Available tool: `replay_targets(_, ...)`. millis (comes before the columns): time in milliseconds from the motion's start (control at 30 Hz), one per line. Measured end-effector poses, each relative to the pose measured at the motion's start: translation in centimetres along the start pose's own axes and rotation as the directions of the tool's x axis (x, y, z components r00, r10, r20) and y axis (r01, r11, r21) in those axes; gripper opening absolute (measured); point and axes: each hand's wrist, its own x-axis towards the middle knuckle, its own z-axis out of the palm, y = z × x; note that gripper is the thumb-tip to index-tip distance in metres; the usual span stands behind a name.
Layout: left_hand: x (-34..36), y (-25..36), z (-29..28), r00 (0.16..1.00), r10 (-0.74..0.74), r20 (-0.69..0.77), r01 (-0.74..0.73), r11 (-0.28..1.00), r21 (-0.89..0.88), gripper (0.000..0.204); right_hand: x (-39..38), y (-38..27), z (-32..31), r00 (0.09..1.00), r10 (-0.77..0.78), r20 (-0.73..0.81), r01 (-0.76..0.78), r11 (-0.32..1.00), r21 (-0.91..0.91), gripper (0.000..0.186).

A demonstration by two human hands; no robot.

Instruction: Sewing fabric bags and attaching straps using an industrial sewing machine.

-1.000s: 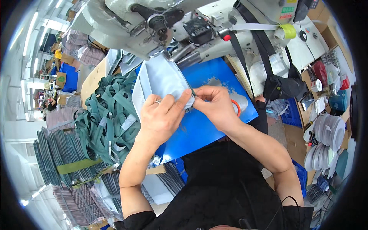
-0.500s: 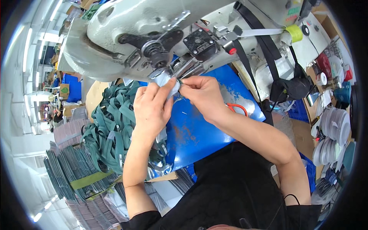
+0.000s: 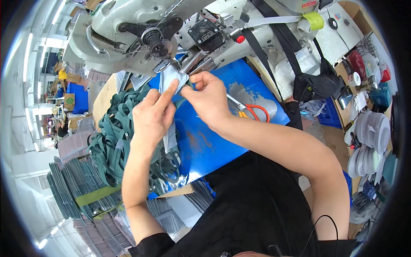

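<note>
A light grey-blue fabric piece point(image 3: 168, 80) lies under the head of a grey sewing machine point(image 3: 128, 34), and its lower end hangs past my left hand. My left hand point(image 3: 155, 112) has its index finger stretched along the fabric; the thumb and other fingers are curled, closed on the piece. Beside it, my right hand point(image 3: 208, 97) pinches the right edge of the fabric just below the machine's metal guide parts. A dark green bit shows near the right fingertips. Exactly what lies between those fingertips is hidden.
A heap of dark green straps point(image 3: 120, 137) lies left of my left forearm. Orange-handled scissors point(image 3: 257, 112) rest on the blue work surface point(image 3: 214, 143), right of my right hand. Stacked fabric pieces point(image 3: 81, 184) stand at the left; white tape rolls point(image 3: 370, 132) at the right. A black strap hangs behind.
The view has shifted, uncovering more of the scissors. More of the fabric shows beneath the machine. My left index finger has straightened over it, and my hands are slightly farther apart.
</note>
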Motion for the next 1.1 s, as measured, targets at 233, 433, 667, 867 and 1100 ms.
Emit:
replay_targets(233, 2.7, -0.8, -3.9, 0.95, 0.215, 0.226, -0.238, 0.968, 0.076, 0.056, 1.4, -2.1, -3.0, 0.955, 0.068, 0.288, -0.065, 0.998, -0.019, 0.024)
replay_targets(433, 4.1, 0.1, -5.1, 0.881, 0.327, 0.343, -0.403, 0.897, 0.181, 0.042, 0.8, -3.9, -3.7, 0.899, 0.281, 0.336, -0.307, 0.951, 0.025, 0.018)
replay_targets(667, 3.8, 2.3, -3.6, 0.921, 0.198, 0.335, -0.296, 0.915, 0.272, 0.031, 1.1, -3.3, -3.3, 0.887, 0.323, 0.329, -0.361, 0.93, 0.061, 0.014)
replay_targets(867, 3.7, 3.2, -2.6, 0.95, 0.109, 0.294, -0.194, 0.941, 0.278, 0.035, 1.5, -3.3, -3.4, 0.889, 0.31, 0.336, -0.35, 0.935, 0.062, 0.016)
replay_targets(1100, 3.5, 4.2, -2.0, 0.968, 0.06, 0.245, -0.131, 0.949, 0.286, 0.037, 1.4, -3.3, -3.6, 0.874, 0.344, 0.344, -0.38, 0.924, 0.042, 0.018)
